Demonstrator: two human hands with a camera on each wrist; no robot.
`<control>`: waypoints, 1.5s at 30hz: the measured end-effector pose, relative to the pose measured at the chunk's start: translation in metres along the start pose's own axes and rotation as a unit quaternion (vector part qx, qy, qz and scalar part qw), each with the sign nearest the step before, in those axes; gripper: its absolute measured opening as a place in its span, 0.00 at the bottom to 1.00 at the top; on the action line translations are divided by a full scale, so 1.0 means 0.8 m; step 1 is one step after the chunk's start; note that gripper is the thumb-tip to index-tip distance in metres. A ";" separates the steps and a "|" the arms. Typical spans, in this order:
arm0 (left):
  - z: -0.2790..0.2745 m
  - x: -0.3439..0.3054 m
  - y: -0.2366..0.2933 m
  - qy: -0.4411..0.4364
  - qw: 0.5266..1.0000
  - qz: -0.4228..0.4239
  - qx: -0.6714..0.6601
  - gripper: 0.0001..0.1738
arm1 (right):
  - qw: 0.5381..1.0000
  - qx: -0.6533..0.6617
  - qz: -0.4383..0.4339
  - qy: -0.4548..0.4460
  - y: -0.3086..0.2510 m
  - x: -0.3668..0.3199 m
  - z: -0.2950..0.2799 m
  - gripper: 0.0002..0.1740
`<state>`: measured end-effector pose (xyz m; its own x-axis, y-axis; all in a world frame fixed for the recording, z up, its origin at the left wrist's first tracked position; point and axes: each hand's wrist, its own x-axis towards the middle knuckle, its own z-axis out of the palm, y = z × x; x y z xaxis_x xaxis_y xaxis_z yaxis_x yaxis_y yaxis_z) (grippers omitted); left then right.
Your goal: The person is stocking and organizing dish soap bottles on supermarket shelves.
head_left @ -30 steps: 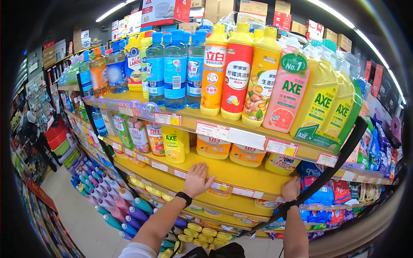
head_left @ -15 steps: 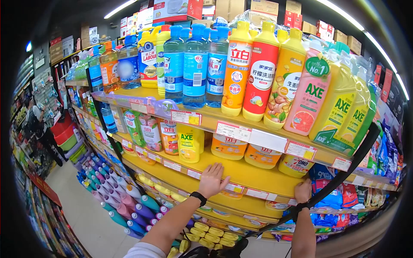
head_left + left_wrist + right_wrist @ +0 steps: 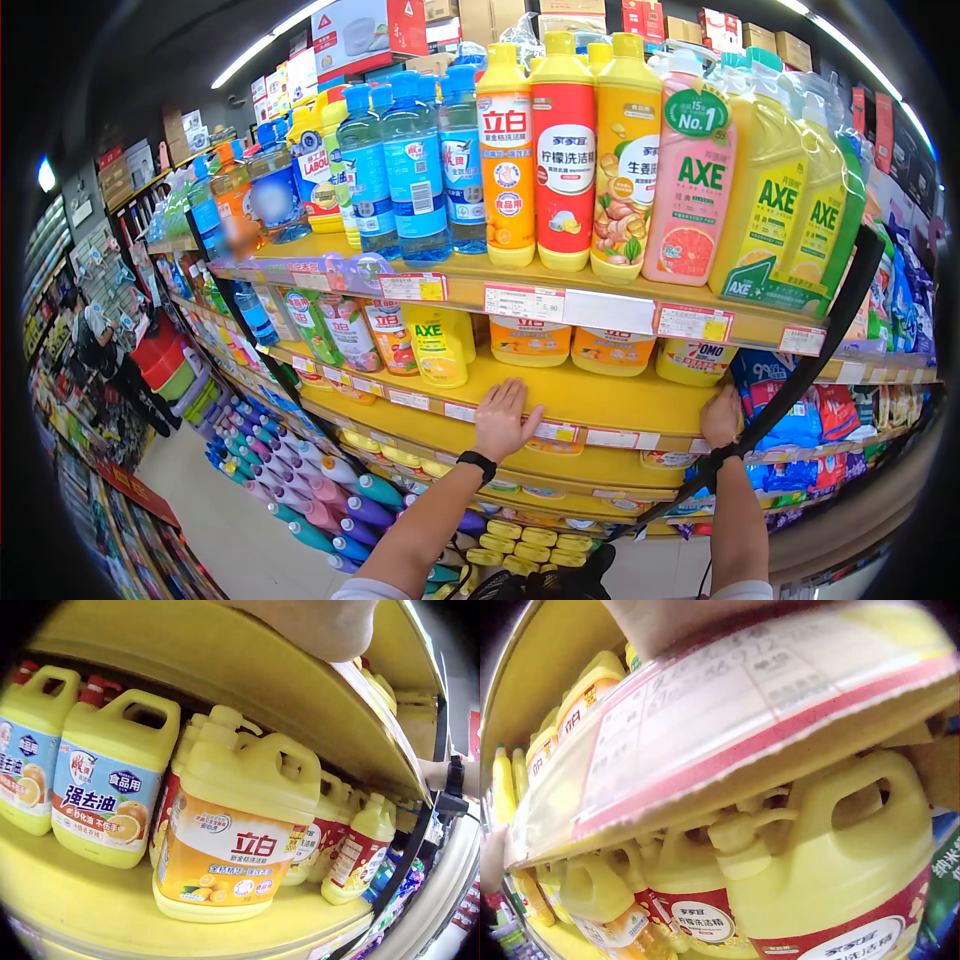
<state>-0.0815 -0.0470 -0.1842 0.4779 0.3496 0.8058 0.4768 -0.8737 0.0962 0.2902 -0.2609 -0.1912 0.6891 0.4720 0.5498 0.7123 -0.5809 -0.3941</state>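
My left hand rests flat on the front of a yellow shelf, fingers straight and pointing inward. At the shelf's right end, beside the slanting black post, my right hand rests on the board with nothing in its grasp. Behind the hands stand a yellow AXE bottle, wide orange-labelled dish soap jugs and a jug with a dark label. In the left wrist view, an orange-labelled pump jug sits on the shelf below. The right wrist view has a price tag close under the hand.
Blue-capped bottles, a red-labelled bottle and a pink AXE bottle line the shelf above. Colourful bottles stand on the floor at the left, with yellow packs below. A person is in the aisle.
The head view has swung and tilted slightly, shifting the shelves in the picture. Both hands keep their places on the yellow shelf.
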 end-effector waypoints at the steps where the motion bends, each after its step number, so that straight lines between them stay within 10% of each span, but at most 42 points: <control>1: 0.000 0.000 0.000 -0.001 1.000 0.000 0.000 0.25 | 1.000 -0.001 0.002 -0.003 0.002 0.000 0.001 0.20; 20: -0.009 0.013 0.004 -0.081 0.996 -0.020 -0.032 0.27 | 1.000 -0.021 0.014 0.011 -0.003 0.000 0.003 0.17; 45: 0.025 0.230 -0.042 -0.135 0.983 0.106 -0.066 0.28 | 0.997 -0.070 -0.009 0.036 -0.019 -0.002 -0.009 0.15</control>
<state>0.0056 0.0535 -0.0510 0.7430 0.2158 0.6335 0.2539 -0.9667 0.0315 0.2774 -0.2571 -0.1806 0.6613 0.4379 0.6090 0.6956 -0.6620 -0.2793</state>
